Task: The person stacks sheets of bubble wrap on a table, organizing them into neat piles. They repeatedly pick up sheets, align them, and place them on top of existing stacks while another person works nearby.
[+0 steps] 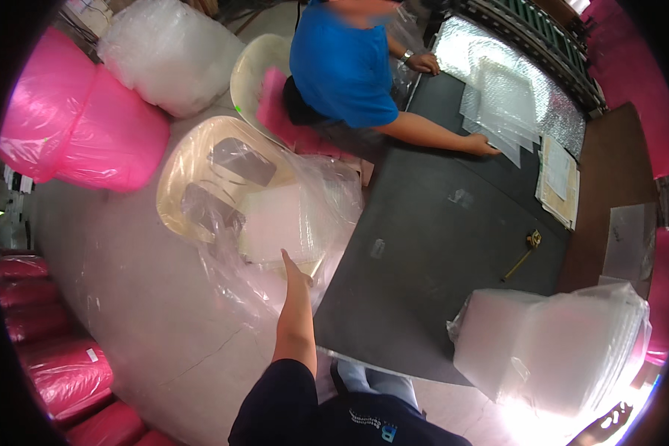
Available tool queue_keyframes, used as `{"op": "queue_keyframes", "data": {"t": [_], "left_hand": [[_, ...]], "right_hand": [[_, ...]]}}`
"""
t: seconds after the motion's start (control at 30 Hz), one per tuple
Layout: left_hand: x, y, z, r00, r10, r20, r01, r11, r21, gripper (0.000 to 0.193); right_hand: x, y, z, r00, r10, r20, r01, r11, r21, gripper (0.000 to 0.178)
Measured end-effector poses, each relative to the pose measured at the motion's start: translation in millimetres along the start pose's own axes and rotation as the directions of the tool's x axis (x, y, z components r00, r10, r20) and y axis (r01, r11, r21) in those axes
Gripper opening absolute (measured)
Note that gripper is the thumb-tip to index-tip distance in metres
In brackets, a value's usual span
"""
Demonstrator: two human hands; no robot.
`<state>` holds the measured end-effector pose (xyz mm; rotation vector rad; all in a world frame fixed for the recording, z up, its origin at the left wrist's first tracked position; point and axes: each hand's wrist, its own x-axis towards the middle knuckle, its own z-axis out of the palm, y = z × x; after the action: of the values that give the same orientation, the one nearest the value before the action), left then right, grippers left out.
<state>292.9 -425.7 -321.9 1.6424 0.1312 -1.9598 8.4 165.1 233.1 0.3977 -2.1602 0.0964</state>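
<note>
My left hand [296,269] reaches forward to the near edge of a stack of clear bubble-wrap sheets [279,223]. Its fingertips and thumb are apart, and the hand looks open against the stack's edge; part of the fingers is hard to make out. The stack lies in an opened clear plastic bag [230,279] on a beige plastic chair [175,171]. The bag's loose film spreads over the seat and hangs toward the floor. My right hand is not in the picture.
A co-worker in a blue shirt [342,67] handles bubble sheets [502,100] on the dark table [416,245]. A brass-coloured tool [520,256], a clipboard with papers [557,182] and a bagged stack of translucent sheets [543,342] are there too. Pink wrapped rolls [82,111] stand left.
</note>
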Motion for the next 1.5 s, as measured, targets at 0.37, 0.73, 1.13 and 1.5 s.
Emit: {"op": "queue_keyframes", "data": {"t": [0.37, 0.73, 1.13, 1.5], "left_hand": [[69, 32, 53, 0.962, 0.207, 0.18, -0.125, 0.914, -0.387, 0.073], [-109, 138, -77, 0.805, 0.343, 0.484, -0.268, 0.938, -0.22, 0.058], [-251, 29, -5, 0.619, -0.233, 0.75, -0.263, 0.838, 0.478, 0.067], [-254, -46, 63, 0.661, 0.248, 0.708, -0.509, -0.546, 0.666, 0.123]], "right_hand": [[-49, -210, 57, 0.968, -0.112, 0.225, 0.147, 0.978, -0.147, 0.036], [-119, -252, 49, 0.872, -0.031, 0.489, -0.122, 0.952, 0.279, 0.039], [-213, -309, 70, 0.627, 0.118, 0.77, -0.601, 0.703, 0.381, 0.078], [-291, -292, 131, 0.423, 0.111, 0.899, -0.607, 0.771, 0.19, 0.064]]}}
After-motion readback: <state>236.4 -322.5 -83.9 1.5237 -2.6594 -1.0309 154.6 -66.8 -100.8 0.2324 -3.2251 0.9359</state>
